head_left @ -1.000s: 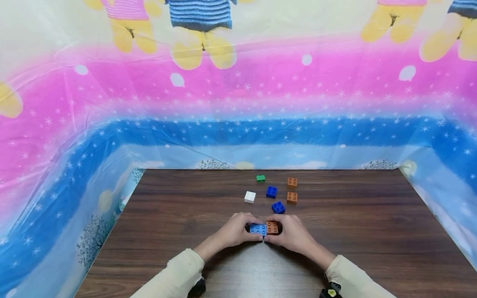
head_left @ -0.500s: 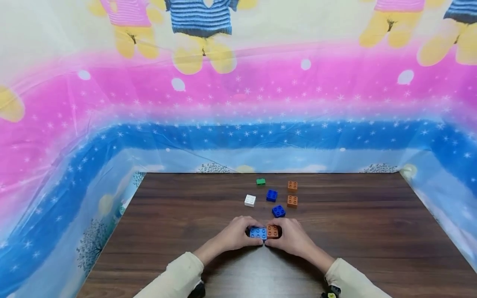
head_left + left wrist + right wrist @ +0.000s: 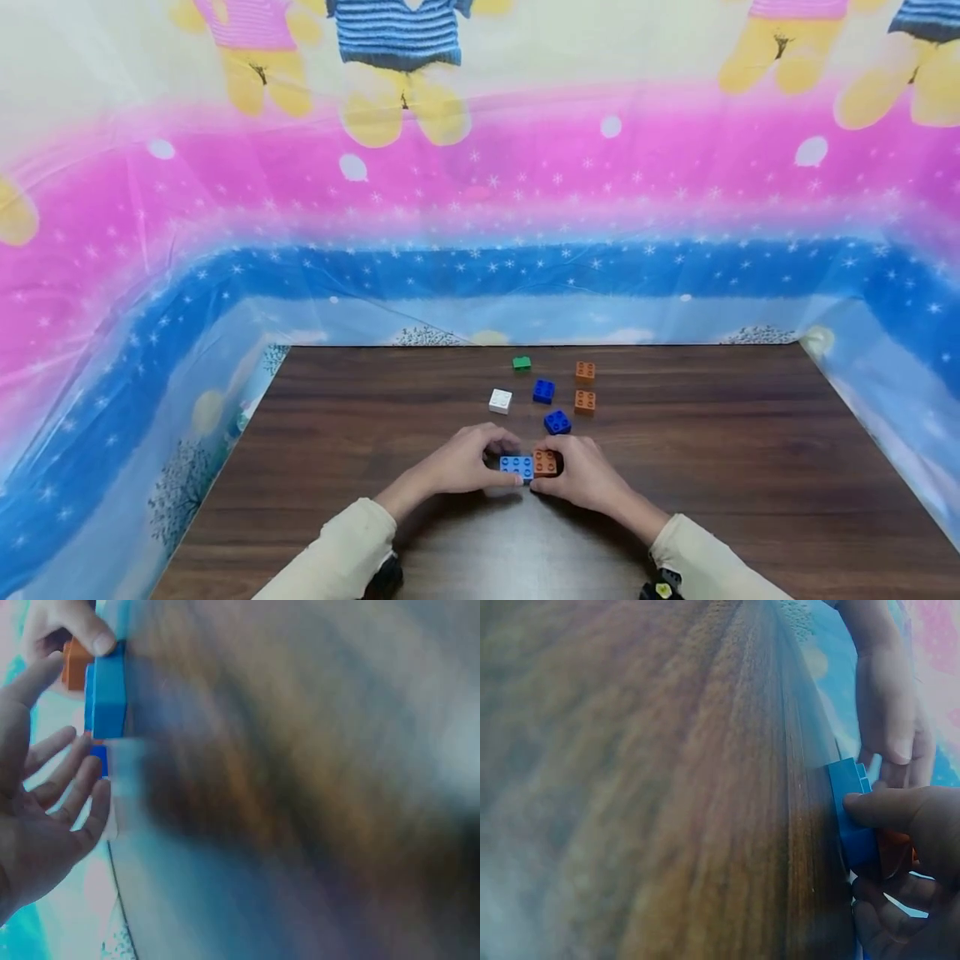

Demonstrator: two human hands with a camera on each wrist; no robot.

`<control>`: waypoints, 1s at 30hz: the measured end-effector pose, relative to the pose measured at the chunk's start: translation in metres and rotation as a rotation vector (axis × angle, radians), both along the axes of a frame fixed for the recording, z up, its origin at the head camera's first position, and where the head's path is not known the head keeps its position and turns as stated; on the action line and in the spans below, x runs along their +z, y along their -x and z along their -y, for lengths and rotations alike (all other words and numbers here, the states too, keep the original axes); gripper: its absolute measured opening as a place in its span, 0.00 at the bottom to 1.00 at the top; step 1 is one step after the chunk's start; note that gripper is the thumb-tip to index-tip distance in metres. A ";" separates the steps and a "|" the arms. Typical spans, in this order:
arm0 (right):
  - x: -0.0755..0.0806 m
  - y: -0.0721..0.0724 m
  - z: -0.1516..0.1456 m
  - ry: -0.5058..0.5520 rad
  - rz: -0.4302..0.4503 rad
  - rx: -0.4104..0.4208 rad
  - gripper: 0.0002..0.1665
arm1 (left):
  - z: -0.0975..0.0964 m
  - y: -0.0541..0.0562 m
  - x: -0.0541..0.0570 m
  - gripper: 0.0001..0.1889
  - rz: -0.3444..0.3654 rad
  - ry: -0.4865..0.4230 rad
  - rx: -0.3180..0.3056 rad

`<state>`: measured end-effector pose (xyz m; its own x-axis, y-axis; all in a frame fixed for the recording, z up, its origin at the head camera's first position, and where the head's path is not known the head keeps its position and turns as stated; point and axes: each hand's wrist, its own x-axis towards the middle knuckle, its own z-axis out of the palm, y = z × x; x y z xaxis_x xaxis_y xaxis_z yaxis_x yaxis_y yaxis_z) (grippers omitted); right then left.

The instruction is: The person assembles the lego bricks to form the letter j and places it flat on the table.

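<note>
A light blue building brick (image 3: 517, 467) with studs on top sits side by side with an orange brick (image 3: 545, 462), joined in one low block near the table's front. My right hand (image 3: 588, 475) pinches this block at its orange end; the right wrist view shows the thumb (image 3: 885, 808) pressed on the blue side (image 3: 847, 825). My left hand (image 3: 467, 460) is around the light blue end. In the left wrist view, the left hand's fingers (image 3: 79, 787) are spread and stand off the blue brick (image 3: 109, 697). The block's underside is mostly hidden.
Beyond the hands lie two dark blue bricks (image 3: 557, 422), a white brick (image 3: 501, 401), a green brick (image 3: 521, 363) and two orange bricks (image 3: 585, 402). The brown wooden table (image 3: 360, 400) ends at a patterned cloth backdrop (image 3: 480, 271).
My left hand has loosened from the light blue brick and drawn slightly left. The right hand keeps its hold on the block. The loose bricks stay where they lay.
</note>
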<state>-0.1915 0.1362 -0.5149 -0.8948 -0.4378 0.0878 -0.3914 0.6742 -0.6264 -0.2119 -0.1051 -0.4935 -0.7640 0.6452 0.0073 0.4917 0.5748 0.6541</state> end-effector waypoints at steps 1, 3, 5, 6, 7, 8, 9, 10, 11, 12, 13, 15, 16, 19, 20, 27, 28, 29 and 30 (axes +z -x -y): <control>0.001 0.001 0.000 -0.001 0.003 -0.001 0.22 | 0.001 0.002 0.003 0.29 -0.012 0.006 -0.001; 0.003 0.001 -0.001 -0.002 0.007 -0.002 0.22 | 0.003 0.006 0.008 0.29 -0.032 0.019 0.001; 0.005 0.002 -0.001 -0.006 0.010 -0.008 0.22 | 0.004 0.010 0.013 0.29 -0.062 0.028 0.004; 0.005 0.002 -0.002 -0.010 0.008 -0.008 0.21 | 0.005 0.012 0.016 0.28 -0.075 0.029 0.009; 0.005 0.002 -0.002 -0.011 0.009 -0.007 0.21 | 0.005 0.014 0.017 0.28 -0.090 0.028 0.014; 0.005 0.002 -0.002 -0.012 0.008 -0.006 0.21 | 0.006 0.016 0.018 0.28 -0.107 0.026 0.019; 0.005 0.003 -0.002 -0.015 0.008 -0.007 0.21 | 0.006 0.019 0.019 0.27 -0.127 0.020 0.023; 0.005 0.003 -0.002 -0.015 0.008 -0.007 0.22 | 0.006 0.022 0.020 0.27 -0.142 0.009 0.028; 0.005 0.003 -0.002 -0.015 0.009 -0.006 0.22 | 0.006 0.024 0.020 0.26 -0.156 -0.001 0.036; 0.005 0.003 -0.002 -0.015 0.010 -0.005 0.22 | 0.006 0.027 0.020 0.26 -0.172 -0.011 0.045; 0.004 0.003 -0.002 -0.018 0.011 -0.004 0.22 | 0.006 0.030 0.019 0.25 -0.189 -0.017 0.055; 0.003 0.003 -0.001 -0.020 0.018 -0.004 0.23 | 0.006 0.036 0.018 0.25 -0.214 -0.025 0.072; 0.003 0.003 -0.001 -0.020 0.023 -0.004 0.23 | 0.006 0.039 0.017 0.26 -0.220 -0.024 0.082; 0.002 0.002 -0.001 -0.023 0.035 -0.004 0.24 | 0.007 0.047 0.012 0.28 -0.228 -0.005 0.105; 0.002 0.002 0.000 -0.022 0.038 -0.004 0.24 | 0.007 0.050 0.010 0.29 -0.223 0.000 0.112; 0.002 0.000 0.001 -0.025 0.041 0.002 0.25 | 0.012 0.060 0.001 0.34 -0.150 0.034 0.147; 0.002 -0.001 0.001 -0.026 0.045 0.002 0.25 | 0.012 0.062 0.000 0.35 -0.142 0.042 0.146; 0.002 -0.001 0.001 -0.026 0.048 0.001 0.26 | 0.011 0.063 -0.002 0.35 -0.135 0.049 0.145; 0.002 -0.001 0.001 -0.025 0.051 0.000 0.26 | 0.011 0.065 -0.003 0.36 -0.131 0.054 0.142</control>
